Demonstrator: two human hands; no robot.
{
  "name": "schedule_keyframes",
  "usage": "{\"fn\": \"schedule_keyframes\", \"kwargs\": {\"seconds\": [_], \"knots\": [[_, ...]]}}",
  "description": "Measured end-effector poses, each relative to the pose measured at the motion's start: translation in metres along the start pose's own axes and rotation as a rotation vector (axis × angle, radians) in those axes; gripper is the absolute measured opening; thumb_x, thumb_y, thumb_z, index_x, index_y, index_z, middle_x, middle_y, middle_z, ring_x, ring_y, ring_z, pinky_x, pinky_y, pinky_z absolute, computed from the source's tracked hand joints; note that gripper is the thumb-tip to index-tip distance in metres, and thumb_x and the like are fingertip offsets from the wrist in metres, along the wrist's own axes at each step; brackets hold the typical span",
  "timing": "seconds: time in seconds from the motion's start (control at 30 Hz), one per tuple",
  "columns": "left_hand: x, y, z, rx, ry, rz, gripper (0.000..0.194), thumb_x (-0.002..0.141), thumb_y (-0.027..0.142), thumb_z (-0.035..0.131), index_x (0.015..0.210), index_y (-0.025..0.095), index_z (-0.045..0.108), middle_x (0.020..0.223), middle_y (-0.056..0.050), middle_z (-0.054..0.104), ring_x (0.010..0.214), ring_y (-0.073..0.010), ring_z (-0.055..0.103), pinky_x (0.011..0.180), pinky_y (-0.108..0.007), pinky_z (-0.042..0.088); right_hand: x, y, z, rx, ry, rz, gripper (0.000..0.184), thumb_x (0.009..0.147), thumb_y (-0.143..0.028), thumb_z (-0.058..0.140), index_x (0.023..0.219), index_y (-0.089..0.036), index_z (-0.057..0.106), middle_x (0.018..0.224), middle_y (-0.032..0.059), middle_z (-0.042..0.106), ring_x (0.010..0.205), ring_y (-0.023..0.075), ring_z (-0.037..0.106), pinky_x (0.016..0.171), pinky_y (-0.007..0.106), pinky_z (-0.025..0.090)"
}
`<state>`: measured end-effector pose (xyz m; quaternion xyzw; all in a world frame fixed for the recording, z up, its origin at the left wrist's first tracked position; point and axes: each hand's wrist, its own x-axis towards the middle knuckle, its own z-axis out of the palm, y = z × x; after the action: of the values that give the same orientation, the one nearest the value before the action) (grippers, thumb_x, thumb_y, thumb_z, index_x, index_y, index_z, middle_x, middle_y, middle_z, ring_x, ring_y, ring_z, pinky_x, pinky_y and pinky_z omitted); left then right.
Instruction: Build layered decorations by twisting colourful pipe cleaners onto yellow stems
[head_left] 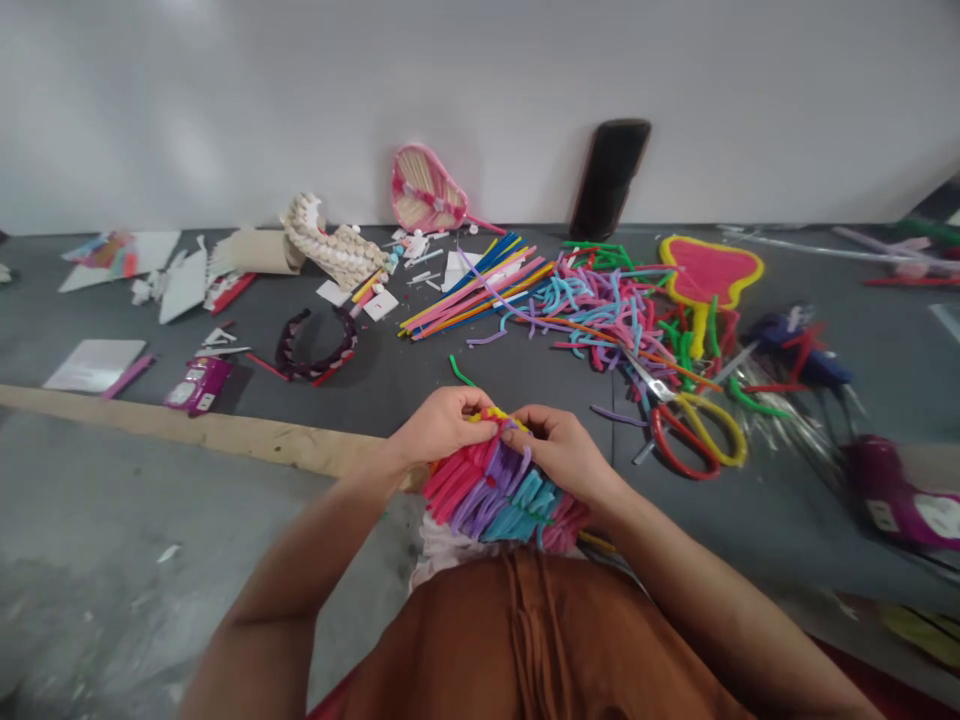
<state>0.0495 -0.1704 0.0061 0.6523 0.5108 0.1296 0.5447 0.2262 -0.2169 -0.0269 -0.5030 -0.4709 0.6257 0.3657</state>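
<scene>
Close to my body, at the table's front edge, is a craft piece made of pipe cleaners [480,490], with rows of pink, purple, light blue and red bent stems. My left hand [444,428] pinches its top edge near some yellow pipe cleaner. Opposite it, my right hand [559,445] is closed on the same edge, thumb and fingers near a purple stem. The fingertips of both hands almost meet. Just beyond my left hand lies a short green pipe cleaner [461,370].
A heap of cut pipe cleaners [600,300] lies ahead, beside long straight stems [480,290]. Scissors [686,435] with red and yellow handles rest to the right. A phone [611,178] leans on the wall. A dark headband [316,345] and purple device [199,385] sit left.
</scene>
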Motion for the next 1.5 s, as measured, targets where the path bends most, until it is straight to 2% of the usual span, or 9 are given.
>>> {"fn": "schedule_keyframes", "kwargs": {"seconds": [0.13,0.4,0.57,0.73,1.03,1.2,1.33,1.43,1.5], "knots": [[0.005,-0.004,0.0,-0.04,-0.026,-0.029,0.015,0.07,0.026,0.063,0.079,0.014,0.063,0.071,0.002,0.063,0.063,-0.0106,0.056,0.056,-0.02,0.04,0.004,0.005,0.001,-0.021,0.023,0.028,0.024,0.072,-0.041,0.067,0.076,-0.017,0.066,0.066,-0.0018,0.061,0.058,0.0106,0.049,0.055,0.022,0.039],[0.011,-0.008,-0.011,-0.246,-0.276,-0.125,0.023,0.075,0.033,0.062,0.09,0.016,0.065,0.076,0.001,0.066,0.06,-0.0109,0.057,0.055,-0.021,0.042,0.007,0.009,0.001,-0.071,0.06,0.059,0.03,0.073,-0.047,0.065,0.076,-0.017,0.063,0.065,-0.0023,0.056,0.056,0.0102,0.045,0.052,0.023,0.037],[0.013,-0.005,-0.006,-0.177,-0.144,-0.077,0.022,0.072,0.036,0.068,0.077,0.015,0.063,0.067,0.002,0.062,0.058,-0.0106,0.054,0.054,-0.021,0.039,0.003,0.004,-0.002,-0.058,0.054,0.055,0.031,0.075,-0.048,0.066,0.08,-0.017,0.064,0.067,-0.0017,0.057,0.058,0.0106,0.047,0.054,0.022,0.038],[0.017,-0.006,-0.002,-0.12,-0.133,-0.036,0.018,0.072,0.033,0.065,0.075,0.015,0.061,0.065,0.004,0.057,0.056,-0.0092,0.049,0.052,-0.02,0.036,0.001,0.003,-0.003,0.054,0.054,0.128,0.035,0.076,-0.052,0.066,0.078,-0.017,0.064,0.062,-0.0028,0.054,0.052,0.0088,0.043,0.049,0.022,0.034],[0.025,-0.007,0.005,0.002,-0.118,-0.027,0.008,0.064,0.021,0.061,0.069,0.015,0.059,0.064,0.005,0.056,0.059,-0.0089,0.047,0.055,-0.02,0.032,0.004,0.015,0.001,0.014,0.095,0.128,0.027,0.073,-0.042,0.068,0.069,-0.017,0.06,0.06,-0.0039,0.051,0.053,0.0082,0.041,0.048,0.021,0.031],[0.029,-0.011,0.0,-0.033,-0.153,-0.09,0.013,0.064,0.028,0.064,0.071,0.016,0.063,0.06,0.005,0.058,0.054,-0.0097,0.048,0.051,-0.02,0.032,0.009,0.015,-0.007,0.016,0.01,0.152,0.033,0.075,-0.05,0.066,0.076,-0.018,0.065,0.06,-0.0028,0.056,0.053,0.01,0.046,0.049,0.022,0.036],[0.033,-0.012,-0.011,-0.1,-0.189,-0.133,0.021,0.066,0.033,0.065,0.078,0.017,0.069,0.06,0.003,0.062,0.052,-0.0113,0.053,0.051,-0.021,0.036,0.01,0.01,-0.025,0.122,-0.061,0.205,0.045,0.078,-0.061,0.062,0.099,-0.021,0.068,0.083,0.0033,0.069,0.071,0.0166,0.062,0.065,0.029,0.05],[0.037,-0.011,-0.017,-0.177,-0.25,-0.181,0.022,0.063,0.033,0.069,0.079,0.018,0.071,0.063,0.001,0.067,0.052,-0.0134,0.057,0.051,-0.022,0.039,0.008,0.008,-0.033,0.208,-0.159,0.261,0.053,0.081,-0.068,0.053,0.103,-0.022,0.068,0.09,0.005,0.071,0.075,0.0182,0.065,0.069,0.031,0.052],[0.04,-0.008,-0.016,-0.202,-0.273,-0.196,0.02,0.06,0.03,0.071,0.075,0.017,0.071,0.062,0.001,0.068,0.05,-0.0141,0.057,0.049,-0.022,0.039,0.007,0.007,-0.031,0.173,-0.202,0.25,0.049,0.079,-0.064,0.059,0.103,-0.022,0.068,0.089,0.0041,0.071,0.074,0.0176,0.065,0.068,0.03,0.051]]}}
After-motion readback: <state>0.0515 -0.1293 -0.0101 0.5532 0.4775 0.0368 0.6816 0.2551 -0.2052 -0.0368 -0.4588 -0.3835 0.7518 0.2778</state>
